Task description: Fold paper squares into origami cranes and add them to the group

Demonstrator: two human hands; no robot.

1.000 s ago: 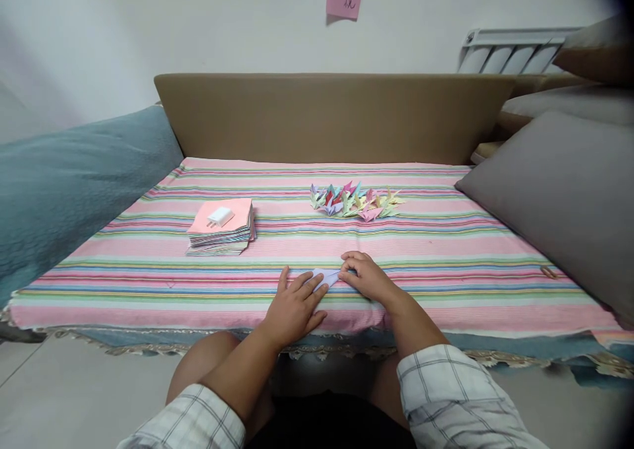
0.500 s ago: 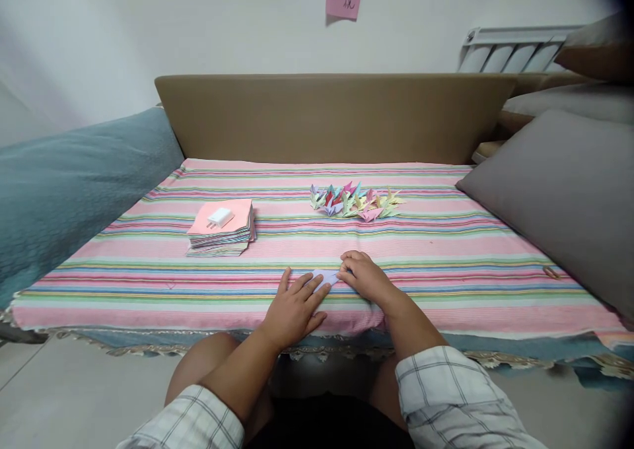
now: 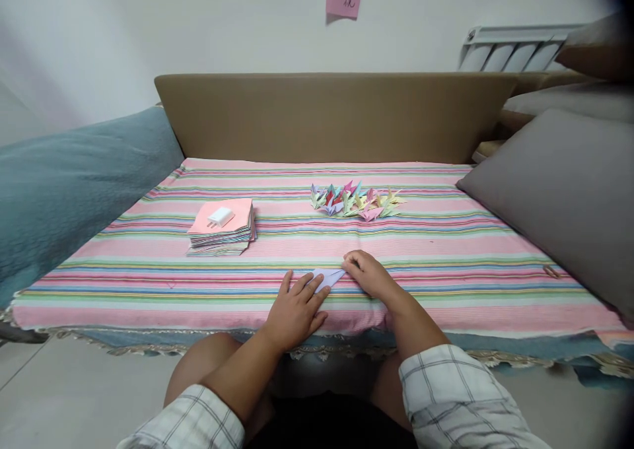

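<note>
A folded lavender sheet of origami paper [image 3: 327, 277] lies on the striped cloth in front of me, partly covered by my fingers. My left hand [image 3: 297, 307] rests flat over its left part, fingers spread and pressing it down. At the paper's right tip, the thumb and fingers of my right hand [image 3: 366, 272] pinch the pointed end. Farther back stands a cluster of folded paper cranes [image 3: 354, 201] in several colours. To the left sits a stack of square paper [image 3: 222, 234], pink on top, with a white charger plug [image 3: 220, 218] lying on it.
The striped cloth [image 3: 123, 257] covers a sofa seat with a brown backrest [image 3: 327, 115]. A grey cushion [image 3: 555, 191] leans at the right, and a blue-covered armrest [image 3: 84, 185] bounds the left. A small brown loop [image 3: 551, 273] lies near the cushion.
My right hand has shifted slightly right at the paper's tip, and more of the lavender paper shows between my hands. My left hand has stayed nearly in place.
</note>
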